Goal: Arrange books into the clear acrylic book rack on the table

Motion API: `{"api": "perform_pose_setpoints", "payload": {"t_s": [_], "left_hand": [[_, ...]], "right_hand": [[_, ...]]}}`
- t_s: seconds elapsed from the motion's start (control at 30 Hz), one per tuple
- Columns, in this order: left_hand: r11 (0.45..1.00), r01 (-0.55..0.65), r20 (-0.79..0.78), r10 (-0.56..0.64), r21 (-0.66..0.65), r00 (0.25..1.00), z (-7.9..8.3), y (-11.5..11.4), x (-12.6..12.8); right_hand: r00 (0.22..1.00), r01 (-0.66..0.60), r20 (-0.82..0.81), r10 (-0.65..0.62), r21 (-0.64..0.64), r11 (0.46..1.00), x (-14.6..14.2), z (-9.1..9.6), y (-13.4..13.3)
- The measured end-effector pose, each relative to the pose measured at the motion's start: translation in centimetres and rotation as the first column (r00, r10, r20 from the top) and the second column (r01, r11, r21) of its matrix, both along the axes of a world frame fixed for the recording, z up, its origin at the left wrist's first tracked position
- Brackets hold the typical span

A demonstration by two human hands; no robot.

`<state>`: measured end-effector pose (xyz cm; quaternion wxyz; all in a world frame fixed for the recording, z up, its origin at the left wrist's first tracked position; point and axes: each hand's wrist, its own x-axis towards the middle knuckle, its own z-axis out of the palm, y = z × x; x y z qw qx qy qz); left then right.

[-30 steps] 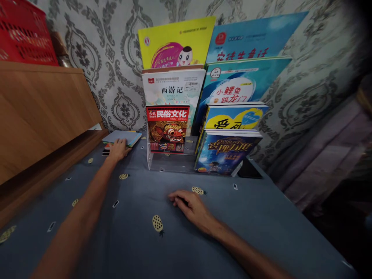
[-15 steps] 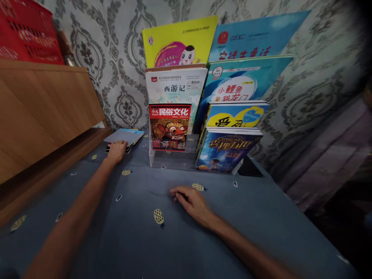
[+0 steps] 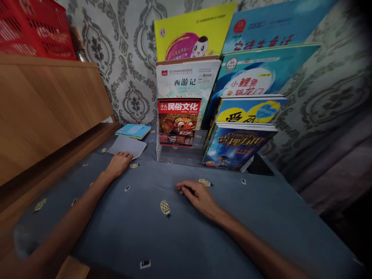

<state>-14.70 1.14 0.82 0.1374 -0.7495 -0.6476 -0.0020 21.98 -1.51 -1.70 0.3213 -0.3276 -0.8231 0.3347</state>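
Observation:
My left hand (image 3: 118, 164) grips the near edge of a thin book with a plain grey cover (image 3: 128, 146); the fingers lie over its edge and the thumb is hidden. Just behind it, a light blue book (image 3: 133, 131) lies flat by the wall. My right hand (image 3: 200, 197) rests on the patterned blue tablecloth (image 3: 139, 217), holding nothing, its fingers loosely bent with a gap by the thumb. In front of the hands is a clear stand (image 3: 180, 157) with upright books, among them a red-and-black book (image 3: 179, 122) and a dark blue book (image 3: 238, 147).
On the left stands a wooden cabinet (image 3: 52, 112) with a red basket (image 3: 43, 31) on top. A dark flat object (image 3: 260, 166) lies right of the stand. Patterned wallpaper (image 3: 128, 50) rises behind, and a curtain (image 3: 328, 162) hangs at the right.
My left hand has drawn the grey book off the light blue one and toward me, uncovering the blue cover. The view has shifted slightly left. My right hand has stayed on the cloth.

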Motion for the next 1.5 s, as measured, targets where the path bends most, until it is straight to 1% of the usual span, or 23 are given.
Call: {"api": "perform_pose_setpoints", "payload": {"t_s": [0.17, 0.2, 0.27, 0.33, 0.4, 0.43, 0.5, 0.53, 0.57, 0.6, 0.63, 0.67, 0.7, 0.73, 0.77, 0.8, 0.87, 1.0, 1.17, 1.23, 1.37, 1.43, 1.5], "left_hand": [[0.999, 0.038, -0.041, -0.039, -0.039, 0.998, 0.6, -1.8, 0.6], [0.997, 0.064, -0.044, -0.066, -0.046, 0.997, 0.8, -2.2, 0.9], [0.987, 0.151, -0.013, -0.153, -0.062, 0.988, 1.3, -3.0, 1.6], [0.962, 0.260, 0.066, -0.255, -0.078, 0.965, 1.8, -3.9, 2.5], [0.934, 0.341, 0.171, -0.321, -0.103, 0.931, 2.3, -4.6, 3.4], [0.923, 0.366, 0.232, -0.332, -0.121, 0.914, 2.5, -4.7, 3.7], [0.913, 0.382, 0.348, -0.315, -0.143, 0.883, 2.5, -4.6, 4.0], [0.925, 0.357, 0.383, -0.285, -0.131, 0.879, 2.4, -4.4, 3.9], [0.950, 0.295, 0.391, -0.233, -0.106, 0.890, 2.1, -4.0, 3.7], [0.980, 0.188, 0.374, -0.148, -0.072, 0.915, 1.8, -3.6, 3.3], [0.998, 0.045, 0.341, -0.029, -0.039, 0.939, 1.3, -3.2, 2.8], [0.994, -0.112, 0.305, 0.112, -0.017, 0.946, 0.8, -2.8, 2.2], [0.968, -0.249, 0.274, 0.243, -0.015, 0.930, 0.3, -2.4, 1.7], [0.940, -0.341, 0.251, 0.337, -0.029, 0.907, -0.1, -2.1, 1.2], [0.919, -0.390, 0.232, 0.391, -0.054, 0.890, -0.5, -1.9, 0.7], [0.914, -0.399, 0.219, 0.406, -0.077, 0.887, -0.9, -1.8, 0.4], [0.932, -0.350, 0.198, 0.363, -0.097, 0.911, -1.4, -1.7, -0.2], [0.974, -0.212, 0.200, 0.223, -0.074, 0.954, -2.0, -2.2, -0.7], [0.992, -0.088, 0.245, 0.107, -0.086, 0.964, -2.2, -2.9, -0.6], [0.995, -0.039, 0.266, 0.063, -0.096, 0.962, -2.2, -3.2, -0.2], [0.991, 0.099, 0.323, -0.066, -0.087, 0.944, -2.0, -3.7, 1.2], [0.979, 0.192, 0.359, -0.154, -0.072, 0.920, -1.9, -3.9, 2.3], [0.953, 0.298, 0.403, -0.254, -0.049, 0.879, -1.8, -4.0, 3.5]], "right_hand": [[1.000, -0.006, -0.006, 0.006, -0.012, 1.000, 0.0, 0.0, 0.0], [1.000, -0.008, -0.008, 0.008, -0.012, 1.000, 0.0, 0.1, 0.1], [1.000, -0.009, -0.008, 0.009, -0.012, 1.000, 0.0, 0.1, 0.1], [1.000, -0.009, -0.008, 0.009, -0.018, 1.000, 0.0, 0.0, 0.1], [1.000, -0.010, -0.009, 0.009, -0.030, 1.000, 0.0, 0.0, 0.0], [1.000, -0.008, -0.011, 0.008, -0.035, 0.999, 0.0, -0.1, 0.0], [1.000, -0.007, -0.014, 0.006, -0.040, 0.999, 0.0, -0.1, 0.1], [1.000, -0.007, -0.014, 0.007, -0.039, 0.999, 0.0, -0.2, 0.1], [1.000, -0.009, -0.015, 0.009, -0.036, 0.999, 0.0, -0.2, 0.1], [1.000, -0.012, -0.015, 0.011, -0.034, 0.999, 0.0, -0.2, 0.1], [1.000, -0.014, -0.013, 0.014, -0.031, 0.999, 0.0, -0.2, 0.1], [1.000, -0.015, -0.012, 0.014, -0.026, 1.000, 0.0, -0.2, 0.1], [1.000, -0.015, -0.010, 0.015, -0.021, 1.000, 0.0, -0.2, 0.1], [1.000, -0.016, -0.006, 0.016, -0.016, 1.000, 0.0, -0.2, 0.1], [1.000, -0.018, -0.002, 0.018, -0.011, 1.000, 0.0, -0.1, 0.1], [1.000, -0.021, 0.002, 0.021, -0.008, 1.000, 0.0, 0.0, 0.1], [1.000, -0.023, 0.007, 0.023, -0.008, 1.000, 0.0, 0.1, 0.1], [1.000, -0.013, 0.000, 0.013, -0.015, 1.000, 0.0, 0.3, -0.1], [1.000, -0.008, -0.007, 0.008, -0.019, 1.000, -0.1, 0.3, -0.2], [1.000, -0.012, -0.005, 0.012, 0.001, 1.000, -0.1, 0.3, -0.2], [1.000, -0.024, 0.003, 0.024, 0.100, 0.995, -0.1, 0.8, -0.4], [0.999, -0.021, -0.032, 0.025, 0.145, 0.989, -0.1, 1.0, -0.5], [0.998, -0.006, -0.067, 0.018, 0.169, 0.986, -0.1, 1.1, -0.6]]}}
